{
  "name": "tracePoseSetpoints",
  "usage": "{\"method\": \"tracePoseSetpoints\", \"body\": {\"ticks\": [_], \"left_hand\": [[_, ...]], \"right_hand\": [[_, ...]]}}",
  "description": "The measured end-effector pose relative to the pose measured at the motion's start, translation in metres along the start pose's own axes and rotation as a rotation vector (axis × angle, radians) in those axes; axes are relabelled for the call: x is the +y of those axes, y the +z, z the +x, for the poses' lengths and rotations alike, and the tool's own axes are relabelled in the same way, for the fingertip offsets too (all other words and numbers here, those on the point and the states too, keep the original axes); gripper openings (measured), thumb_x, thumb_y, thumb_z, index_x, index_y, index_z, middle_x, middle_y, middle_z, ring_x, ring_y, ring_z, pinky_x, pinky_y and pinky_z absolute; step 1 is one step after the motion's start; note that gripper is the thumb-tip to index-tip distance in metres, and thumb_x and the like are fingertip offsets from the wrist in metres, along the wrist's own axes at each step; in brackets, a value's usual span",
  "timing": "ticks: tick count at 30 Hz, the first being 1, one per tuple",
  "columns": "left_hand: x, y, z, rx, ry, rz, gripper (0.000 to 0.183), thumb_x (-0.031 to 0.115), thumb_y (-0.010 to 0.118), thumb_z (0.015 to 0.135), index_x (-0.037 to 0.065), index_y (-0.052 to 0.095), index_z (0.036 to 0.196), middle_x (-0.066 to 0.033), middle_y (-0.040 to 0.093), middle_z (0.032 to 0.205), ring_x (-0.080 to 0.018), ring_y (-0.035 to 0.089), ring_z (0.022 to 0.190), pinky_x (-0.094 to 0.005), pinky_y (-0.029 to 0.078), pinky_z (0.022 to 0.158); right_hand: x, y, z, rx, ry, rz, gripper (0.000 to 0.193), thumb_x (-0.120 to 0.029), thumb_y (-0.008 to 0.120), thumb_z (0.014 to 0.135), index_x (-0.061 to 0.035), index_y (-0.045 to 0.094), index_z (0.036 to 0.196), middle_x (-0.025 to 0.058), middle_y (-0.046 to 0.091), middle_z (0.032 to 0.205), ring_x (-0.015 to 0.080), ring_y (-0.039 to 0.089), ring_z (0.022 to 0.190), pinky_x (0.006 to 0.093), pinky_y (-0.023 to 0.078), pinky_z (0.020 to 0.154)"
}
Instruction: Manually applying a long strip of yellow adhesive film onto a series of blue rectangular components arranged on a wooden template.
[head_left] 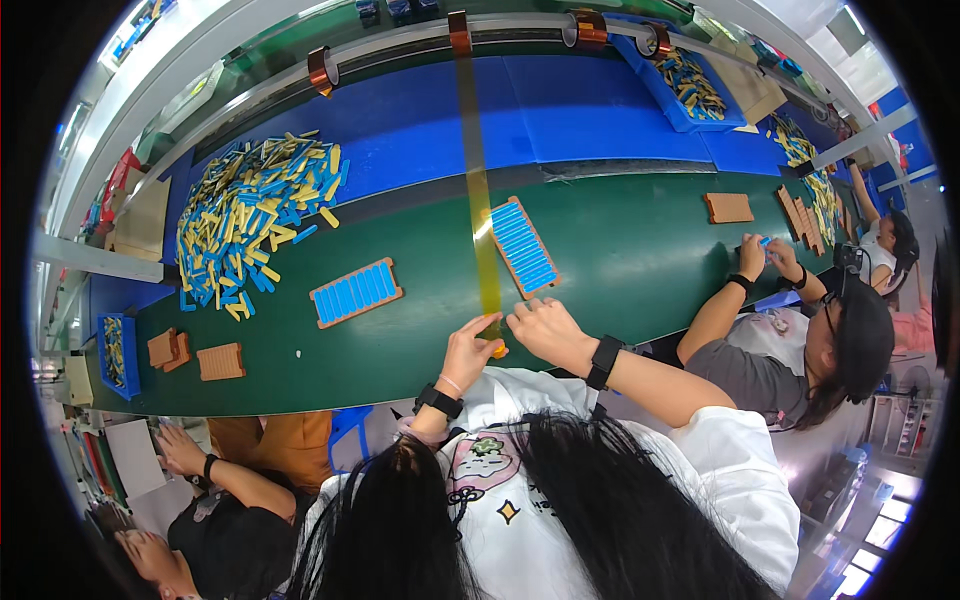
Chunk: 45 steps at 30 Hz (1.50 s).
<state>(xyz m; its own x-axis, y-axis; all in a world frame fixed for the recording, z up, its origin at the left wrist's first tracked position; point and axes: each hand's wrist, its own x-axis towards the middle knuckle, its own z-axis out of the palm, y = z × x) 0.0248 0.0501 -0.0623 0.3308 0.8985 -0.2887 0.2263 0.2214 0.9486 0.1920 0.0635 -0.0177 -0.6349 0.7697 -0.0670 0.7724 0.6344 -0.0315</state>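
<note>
A long strip of amber tape point(480, 210) hangs down from a roll on the overhead rail and reaches my hands at the near edge of the green table. My left hand point(470, 352) pinches its lower end, where a small orange-yellow bit point(499, 350) shows by the fingertips. Just right of the strip, my right hand point(550, 332) has its fingers curled in; whatever they grip, if anything, is hidden. Beyond that hand lies a tan tray point(545, 287) lined with blue strips. Left of the tape sits another such tray point(399, 285).
Loose blue and yellow pieces point(255, 210) lie heaped at the left, above bare tan trays point(220, 362) and a blue bin point(120, 355). Several tape rolls point(585, 30) hang on the rail. A co-worker point(790, 345) handles a blue piece at the right; another person is lower left.
</note>
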Motion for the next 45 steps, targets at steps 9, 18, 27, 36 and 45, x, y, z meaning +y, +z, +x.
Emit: {"method": "tracePoseSetpoints", "body": {"ticks": [9,18,27,36,45], "left_hand": [[0.048,0.003,-0.012,-0.041,0.098,-0.441,0.042,-0.004,0.056,0.075,0.001,0.047,0.116,-0.0108,0.046,0.117,-0.0192,0.062,0.081,-0.0224,0.049,0.066],[0.044,-0.003,-0.017,-0.203,0.088,-0.367,0.045,-0.006,0.055,0.076,-0.001,0.042,0.119,-0.0119,0.043,0.118,-0.0216,0.062,0.081,-0.0239,0.05,0.07],[0.028,-0.007,-0.019,-0.002,0.016,-0.366,0.045,-0.003,0.061,0.072,0.001,0.031,0.105,-0.0093,0.056,0.083,-0.0203,0.063,0.069,-0.0234,0.049,0.058],[0.041,-0.061,-0.02,0.163,-0.074,-0.114,0.031,-0.002,0.066,0.068,0.0,0.054,0.096,-0.0067,0.061,0.075,-0.0109,0.06,0.069,-0.0219,0.047,0.063],[0.27,-0.186,0.016,0.638,0.812,0.011,0.012,0.007,0.058,0.078,-0.002,0.06,0.085,-0.0039,0.059,0.074,-0.0102,0.053,0.063,-0.022,0.043,0.059]], "right_hand": [[0.023,0.014,-0.031,-0.058,0.496,0.357,0.014,-0.018,0.056,0.075,-0.0043,0.057,0.078,0.0133,0.059,0.073,0.0257,0.06,0.069,0.0319,0.045,0.057],[0.018,-0.011,-0.001,-0.001,0.746,1.84,0.02,-0.023,0.066,0.074,-0.005,0.058,0.077,-0.0077,0.041,0.059,0.0019,0.031,0.049,0.0194,0.021,0.044],[0.011,-0.005,0.006,0.039,0.774,1.634,0.018,-0.02,0.069,0.07,-0.0047,0.06,0.072,-0.0043,0.047,0.055,0.0038,0.038,0.047,0.0191,0.027,0.043],[0.035,-0.014,-0.002,0.129,0.598,1.416,0.018,-0.02,0.066,0.071,-0.0038,0.058,0.068,-0.0015,0.052,0.057,0.0055,0.044,0.049,0.0219,0.034,0.045],[0.028,0.002,-0.006,0.075,0.662,1.53,0.02,-0.02,0.069,0.071,-0.0036,0.059,0.066,-0.0015,0.051,0.054,0.0064,0.046,0.05,0.0215,0.035,0.048]]}}
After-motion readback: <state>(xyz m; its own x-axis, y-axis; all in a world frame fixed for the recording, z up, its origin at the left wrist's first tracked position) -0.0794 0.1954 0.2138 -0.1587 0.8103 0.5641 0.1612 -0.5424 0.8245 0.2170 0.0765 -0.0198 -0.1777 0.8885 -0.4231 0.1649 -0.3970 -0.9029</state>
